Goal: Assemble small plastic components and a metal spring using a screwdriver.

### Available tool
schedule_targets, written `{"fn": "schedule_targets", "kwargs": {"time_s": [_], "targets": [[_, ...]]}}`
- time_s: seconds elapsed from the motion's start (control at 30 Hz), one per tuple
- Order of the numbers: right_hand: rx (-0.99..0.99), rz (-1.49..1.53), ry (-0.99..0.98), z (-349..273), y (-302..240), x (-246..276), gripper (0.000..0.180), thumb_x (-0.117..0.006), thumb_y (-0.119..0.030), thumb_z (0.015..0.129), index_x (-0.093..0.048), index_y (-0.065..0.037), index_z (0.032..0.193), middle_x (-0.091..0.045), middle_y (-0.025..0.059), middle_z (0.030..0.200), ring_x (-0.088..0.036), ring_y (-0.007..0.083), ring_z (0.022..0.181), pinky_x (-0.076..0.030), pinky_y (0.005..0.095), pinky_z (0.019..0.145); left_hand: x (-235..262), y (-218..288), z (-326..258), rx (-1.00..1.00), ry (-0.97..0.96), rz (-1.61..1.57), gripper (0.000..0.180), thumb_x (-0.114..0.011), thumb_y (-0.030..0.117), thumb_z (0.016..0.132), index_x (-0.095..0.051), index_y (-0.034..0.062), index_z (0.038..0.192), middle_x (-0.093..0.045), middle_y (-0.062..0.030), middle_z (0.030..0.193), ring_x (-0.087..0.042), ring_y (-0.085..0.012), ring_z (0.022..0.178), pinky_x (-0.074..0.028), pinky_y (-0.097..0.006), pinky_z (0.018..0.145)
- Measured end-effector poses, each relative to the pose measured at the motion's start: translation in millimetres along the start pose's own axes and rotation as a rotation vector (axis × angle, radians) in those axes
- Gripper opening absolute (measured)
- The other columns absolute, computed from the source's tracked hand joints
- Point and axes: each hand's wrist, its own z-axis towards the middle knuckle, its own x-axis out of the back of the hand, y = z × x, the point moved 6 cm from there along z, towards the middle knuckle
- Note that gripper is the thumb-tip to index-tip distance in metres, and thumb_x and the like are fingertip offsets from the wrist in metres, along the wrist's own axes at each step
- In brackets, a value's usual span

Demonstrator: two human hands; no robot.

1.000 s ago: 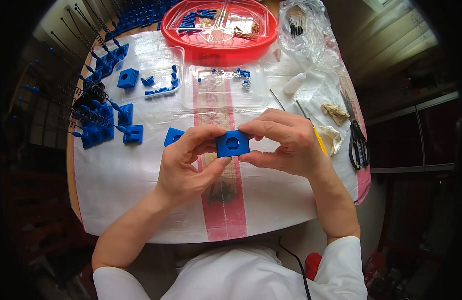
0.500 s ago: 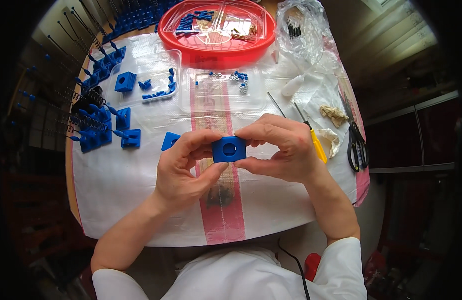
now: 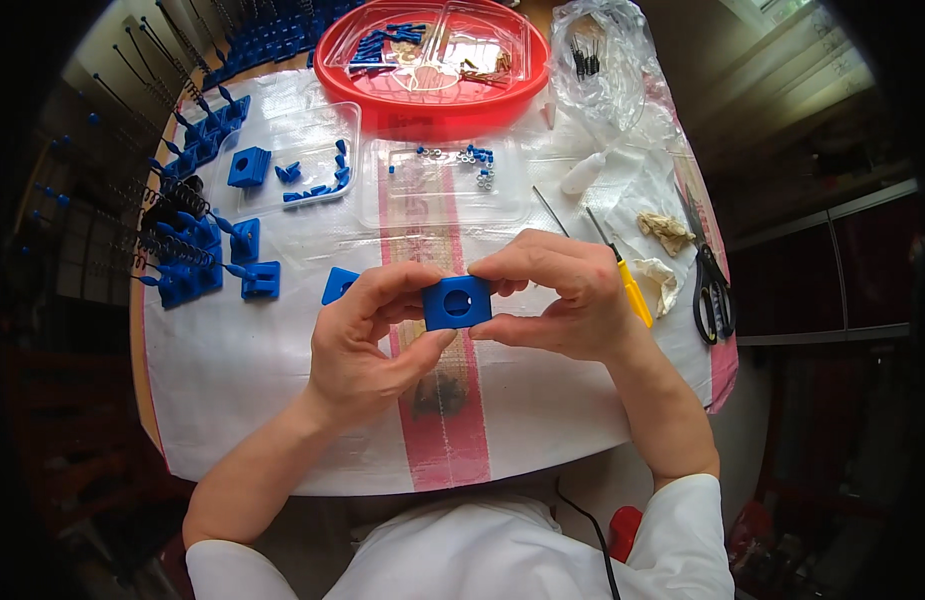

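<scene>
Between my two hands, above the middle of the table, is a blue rectangular plastic block (image 3: 457, 303) with a round hole in its face. My left hand (image 3: 367, 335) pinches its left side, thumb below and forefinger above. My right hand (image 3: 557, 295) grips the right side the same way. Just behind my left fingers lies another blue plastic piece (image 3: 338, 285), partly hidden by the hand. What sits behind the hole inside the block is too small to make out.
Blue bases with springs (image 3: 187, 255) crowd the left edge. Clear plastic trays (image 3: 442, 210) hold small blue and white parts. Behind them stands a red basin (image 3: 432, 105). To the right lie a yellow-handled screwdriver (image 3: 634, 295), black-handled scissors (image 3: 714, 295) and a plastic bag (image 3: 607, 85).
Almost nothing differs. Both hands keep hold of the blue block, which has tilted very slightly; the whole view has shifted a little.
</scene>
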Motion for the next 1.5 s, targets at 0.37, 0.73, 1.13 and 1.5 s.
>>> {"fn": "schedule_targets", "kwargs": {"time_s": [0.37, 0.73, 1.13, 1.5], "targets": [[0.112, -0.054, 0.003, -0.5, -3.3, 2.8, 0.048, -0.091, -0.008, 0.063, -0.072, -0.001, 0.107, -0.072, 0.0099, 0.090, -0.068, 0.0190, 0.077, -0.056, 0.0288, 0.066, -1.0, -0.9, 0.1, -0.004, -0.024, 0.005, 0.054, -0.074, -0.006, 0.082, -0.051, -0.0025, 0.130, -0.064, -0.0121, 0.116, -0.067, -0.0188, 0.107, -0.054, -0.033, 0.097], [0.026, -0.033, -0.015, 0.6, 0.1, 2.2, 0.049, -0.091, -0.011, 0.063, -0.072, -0.002, 0.108, -0.070, 0.0076, 0.087, -0.066, 0.0161, 0.074, -0.055, 0.0270, 0.066, -1.3, -2.9, -0.3, 0.069, -0.031, -0.004, 0.059, -0.073, -0.006, 0.082, -0.049, -0.0020, 0.135, -0.063, -0.0114, 0.118, -0.066, -0.0186, 0.108, -0.054, -0.033, 0.098], [-0.024, -0.026, -0.042, -1.7, 12.1, 5.4, 0.079, -0.095, -0.028, 0.059, -0.062, -0.003, 0.126, -0.071, 0.0065, 0.096, -0.065, 0.0160, 0.080, -0.055, 0.0288, 0.074, -0.1, -3.9, 0.4, 0.093, 0.026, -0.013, 0.048, -0.069, -0.009, 0.084, -0.052, -0.0025, 0.128, -0.064, -0.0092, 0.114, -0.065, -0.0166, 0.108, -0.052, -0.031, 0.096], [0.058, -0.059, -0.036, 1.5, 2.9, 1.2, 0.068, -0.094, -0.017, 0.061, -0.064, -0.003, 0.121, -0.070, 0.0063, 0.093, -0.066, 0.0160, 0.079, -0.054, 0.0282, 0.072, -0.1, -4.7, 0.6, 0.102, 0.017, 0.018, 0.047, -0.068, -0.010, 0.083, -0.052, -0.0017, 0.126, -0.062, -0.0076, 0.115, -0.064, -0.0156, 0.109, -0.050, -0.029, 0.098]]}}
